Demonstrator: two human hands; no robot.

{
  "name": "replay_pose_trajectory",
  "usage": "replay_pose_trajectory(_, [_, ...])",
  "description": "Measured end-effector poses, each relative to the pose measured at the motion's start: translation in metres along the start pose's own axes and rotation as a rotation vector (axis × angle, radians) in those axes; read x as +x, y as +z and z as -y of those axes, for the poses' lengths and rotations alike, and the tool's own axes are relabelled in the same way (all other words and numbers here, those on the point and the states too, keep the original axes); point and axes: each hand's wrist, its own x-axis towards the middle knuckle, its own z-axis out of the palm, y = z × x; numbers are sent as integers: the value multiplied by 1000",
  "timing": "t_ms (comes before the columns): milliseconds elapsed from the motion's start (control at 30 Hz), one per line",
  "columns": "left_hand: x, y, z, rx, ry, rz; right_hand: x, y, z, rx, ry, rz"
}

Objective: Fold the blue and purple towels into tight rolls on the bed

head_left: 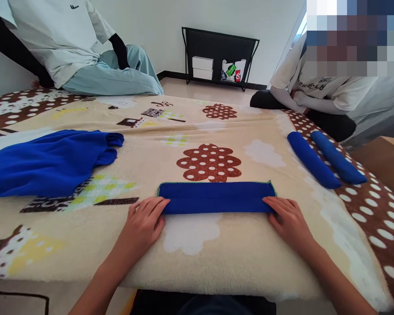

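Note:
A blue cloth, folded into a long flat strip with green stitching along its far edge and ends, lies crosswise on the patterned blanket. At its left near corner, my left hand has its fingers over the cloth and its thumb by the near edge. My right hand grips the opposite near corner in the same way. Off to the left, a loose blue cloth lies in a rumpled heap. Two rolled blue cloths rest side by side on the right.
Beyond the blanket, one person sits at the far left and another person at the far right. A black rack with white boxes and a bag stands by the back wall. A cardboard box is at the right edge.

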Motion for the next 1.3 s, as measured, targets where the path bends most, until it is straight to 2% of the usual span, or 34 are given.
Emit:
replay_pose_trajectory(100, [32,0,2,27,-72,86,28,-1,-6,-11,41,14])
replay_pose_trajectory(200, [67,1,-13,65,-88,87,56,2,8,-61,78,-6])
replay_pose_trajectory(267, [88,9,-36,54,-6,101,75,12,31,-72,46,5])
replay_pose_trajectory(367, [108,28,-74,-7,174,153,97,32,71,-40,-78,70])
replay_pose_trajectory(467, [109,40,-84,-39,217,185,105,44,85,-6,-166,120])
replay_pose_trajectory(533, [100,40,-69,-43,181,192,100,43,71,12,-193,143])
replay_pose_trajectory(667, [75,31,-21,-36,67,195,76,30,9,29,-153,145])
replay_pose_trajectory(767, [68,28,-2,-59,-1,189,63,25,-31,43,-103,126])
replay_pose_trajectory(867, [74,32,2,-82,-25,174,60,27,-47,67,-80,121])
replay_pose_trajectory(1000, [84,32,11,-99,17,151,64,27,-45,87,-45,103])
replay_pose_trajectory(1100, [85,25,22,-109,18,124,70,14,-42,105,-30,100])
replay_pose_trajectory(1167, [84,19,24,-125,-8,115,77,-8,-45,128,-22,100])
replay_pose_trajectory(1233, [83,12,20,-165,-33,123,89,-43,-48,159,0,81])
replay_pose_trajectory(1300, [84,5,8,-233,-40,146,107,-93,-46,173,66,-24])
